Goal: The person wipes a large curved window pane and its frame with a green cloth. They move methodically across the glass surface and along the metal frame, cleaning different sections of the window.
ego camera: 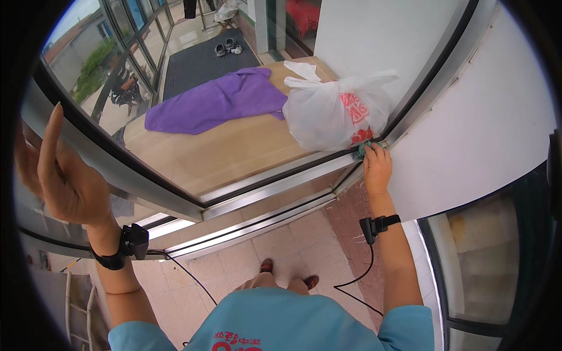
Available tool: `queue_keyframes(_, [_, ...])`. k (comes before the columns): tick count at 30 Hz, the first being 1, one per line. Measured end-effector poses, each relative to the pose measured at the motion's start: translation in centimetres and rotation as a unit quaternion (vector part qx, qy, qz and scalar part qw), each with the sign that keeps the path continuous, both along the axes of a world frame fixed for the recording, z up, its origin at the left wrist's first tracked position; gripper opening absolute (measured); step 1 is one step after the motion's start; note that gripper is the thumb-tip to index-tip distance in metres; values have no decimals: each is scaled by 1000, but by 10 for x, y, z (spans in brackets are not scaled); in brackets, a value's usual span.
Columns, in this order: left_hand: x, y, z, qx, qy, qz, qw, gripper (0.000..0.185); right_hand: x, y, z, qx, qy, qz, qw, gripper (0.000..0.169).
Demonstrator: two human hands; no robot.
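Observation:
My right hand [377,166] presses a crumpled green cloth or scouring pad [361,151] into the lower right corner of an aluminium window frame [281,179]. Part of the pad is hidden under the fingers. Just beyond that corner, behind the pane, a white plastic bag [316,116] with red print sits tied at the top. At the far left, my left hand [74,188] is raised beside the frame's upright [131,160], empty, with its fingers apart. Whether it touches the glass or metal, I cannot tell.
Behind the glass, a purple cloth [215,103] lies on a light wooden surface [246,136]. A dark mat [189,61] with shoes is farther back. Cables [193,276] trail from both wrists. A ladder-like rack [79,309] stands lower left; a seated person [125,87] shows through the windows.

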State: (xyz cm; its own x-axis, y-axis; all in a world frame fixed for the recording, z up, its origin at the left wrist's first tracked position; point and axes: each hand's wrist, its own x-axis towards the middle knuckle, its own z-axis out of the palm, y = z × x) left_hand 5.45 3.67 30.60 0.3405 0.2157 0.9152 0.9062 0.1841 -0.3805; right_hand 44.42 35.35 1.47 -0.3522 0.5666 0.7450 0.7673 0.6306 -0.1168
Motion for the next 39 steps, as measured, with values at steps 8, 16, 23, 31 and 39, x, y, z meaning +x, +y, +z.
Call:
queue_keyframes(8, [6, -1, 1, 5, 12, 18, 1000, 25, -59, -63, 6, -13, -9, 0, 1000, 29])
queue_keyframes(16, [-12, -14, 4, -40, 36, -13, 998, 20, -156, -178, 17, 12, -66, 158, 985, 28])
queue_keyframes(23, [-21, -11, 5, -37, 31, -93, 994, 23, -232, -259, 25, -8, -88, 309, 947, 29])
queue_keyframes(31, [-18, 0, -2, 17, 54, -100, 993, 25, -163, -203, 19, -19, -61, 250, 966, 29])
queue_keyframes(39, [-9, -6, 17, -26, 94, -97, 991, 33, -112, -144, 18, -52, -22, 23, 998, 29])
